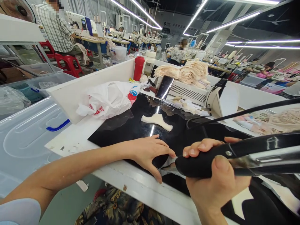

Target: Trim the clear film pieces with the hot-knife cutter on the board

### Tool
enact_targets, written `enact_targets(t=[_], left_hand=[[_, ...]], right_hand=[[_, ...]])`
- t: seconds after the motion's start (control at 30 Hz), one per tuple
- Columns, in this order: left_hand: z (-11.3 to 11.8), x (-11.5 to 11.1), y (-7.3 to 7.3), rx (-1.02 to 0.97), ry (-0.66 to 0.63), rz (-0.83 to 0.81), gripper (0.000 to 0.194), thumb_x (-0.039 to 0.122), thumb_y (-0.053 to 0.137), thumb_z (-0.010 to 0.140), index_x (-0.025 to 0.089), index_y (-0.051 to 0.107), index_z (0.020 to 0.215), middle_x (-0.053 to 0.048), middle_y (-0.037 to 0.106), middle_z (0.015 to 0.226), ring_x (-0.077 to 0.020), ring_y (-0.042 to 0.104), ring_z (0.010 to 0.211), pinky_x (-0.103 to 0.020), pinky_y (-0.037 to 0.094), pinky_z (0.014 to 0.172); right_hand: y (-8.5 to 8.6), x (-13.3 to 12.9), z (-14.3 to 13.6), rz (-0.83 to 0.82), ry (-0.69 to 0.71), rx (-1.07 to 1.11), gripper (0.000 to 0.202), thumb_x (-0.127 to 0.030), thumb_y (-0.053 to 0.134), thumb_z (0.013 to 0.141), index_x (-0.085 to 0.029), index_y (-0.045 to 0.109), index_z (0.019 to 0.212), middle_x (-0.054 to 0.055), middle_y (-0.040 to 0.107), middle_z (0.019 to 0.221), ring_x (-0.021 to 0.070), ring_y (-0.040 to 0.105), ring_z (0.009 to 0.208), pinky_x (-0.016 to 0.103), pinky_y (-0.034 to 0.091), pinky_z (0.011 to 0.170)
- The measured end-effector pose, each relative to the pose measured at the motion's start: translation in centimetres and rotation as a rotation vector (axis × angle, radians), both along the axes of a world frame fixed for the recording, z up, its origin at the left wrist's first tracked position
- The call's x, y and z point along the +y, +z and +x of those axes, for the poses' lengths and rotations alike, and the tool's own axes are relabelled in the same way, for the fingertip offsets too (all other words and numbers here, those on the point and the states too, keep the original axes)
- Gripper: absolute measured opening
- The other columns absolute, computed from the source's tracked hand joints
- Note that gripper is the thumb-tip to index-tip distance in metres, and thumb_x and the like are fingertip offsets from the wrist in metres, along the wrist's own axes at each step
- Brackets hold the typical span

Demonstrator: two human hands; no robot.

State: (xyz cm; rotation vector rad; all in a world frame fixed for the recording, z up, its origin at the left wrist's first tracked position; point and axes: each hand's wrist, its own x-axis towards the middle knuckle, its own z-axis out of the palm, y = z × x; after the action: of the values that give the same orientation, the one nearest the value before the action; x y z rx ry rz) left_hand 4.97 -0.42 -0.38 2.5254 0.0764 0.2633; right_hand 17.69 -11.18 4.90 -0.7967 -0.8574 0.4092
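My right hand (215,175) is closed around the black handle of a corded iron (201,164), whose narrow metal tip points left. My left hand (150,153) rests on the glossy black sheet (119,132) with thumb and fingers spread. The iron's tip lies between that thumb and forefinger, over a small pale piece (172,162) mostly hidden by the tool. A cream curved fabric piece (158,121) lies beyond my left hand. Another cream piece (241,203) sits below my right wrist.
A white plastic bag (110,100), a red cup (139,68), a phone (165,87) and stacked cream fabric (187,73) stand toward the back. The black cord (248,111) crosses at right. A clear bin (30,134) stands left. People sit at sewing machines beyond.
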Motion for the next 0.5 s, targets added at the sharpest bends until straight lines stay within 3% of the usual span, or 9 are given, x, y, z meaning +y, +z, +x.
enact_targets(t=[0.2, 0.4, 0.5], left_hand=[[0.0, 0.1, -0.2, -0.011, -0.011, -0.027, 0.078, 0.052, 0.083, 0.077, 0.02, 0.051, 0.14, -0.015, 0.058, 0.146, -0.0341, 0.046, 0.143, -0.067, 0.015, 0.123], [-0.7, 0.3, 0.0, -0.078, -0.008, 0.012, 0.035, 0.041, 0.081, 0.083, 0.025, 0.063, 0.107, -0.009, 0.046, 0.158, -0.0318, 0.041, 0.147, -0.065, 0.022, 0.122], [-1.3, 0.9, 0.5, -0.081, -0.015, 0.095, 0.017, 0.036, 0.076, 0.089, 0.023, 0.066, 0.095, -0.008, 0.049, 0.155, -0.0308, 0.043, 0.145, -0.063, 0.024, 0.122]], right_hand=[[0.4, 0.2, 0.6, -0.02, -0.004, 0.009, 0.038, -0.026, 0.076, 0.071, -0.025, 0.058, 0.104, -0.006, 0.064, 0.07, 0.0141, 0.056, 0.053, 0.029, 0.053, 0.046], [1.4, 0.4, 2.7, -0.019, -0.163, 0.004, 0.039, -0.027, 0.075, 0.066, -0.025, 0.058, 0.101, -0.008, 0.062, 0.066, 0.0134, 0.052, 0.05, 0.028, 0.05, 0.044], [1.3, 0.5, 3.6, -0.025, -0.206, -0.008, 0.04, -0.028, 0.076, 0.067, -0.024, 0.057, 0.102, -0.008, 0.062, 0.067, 0.0132, 0.052, 0.051, 0.028, 0.05, 0.045]])
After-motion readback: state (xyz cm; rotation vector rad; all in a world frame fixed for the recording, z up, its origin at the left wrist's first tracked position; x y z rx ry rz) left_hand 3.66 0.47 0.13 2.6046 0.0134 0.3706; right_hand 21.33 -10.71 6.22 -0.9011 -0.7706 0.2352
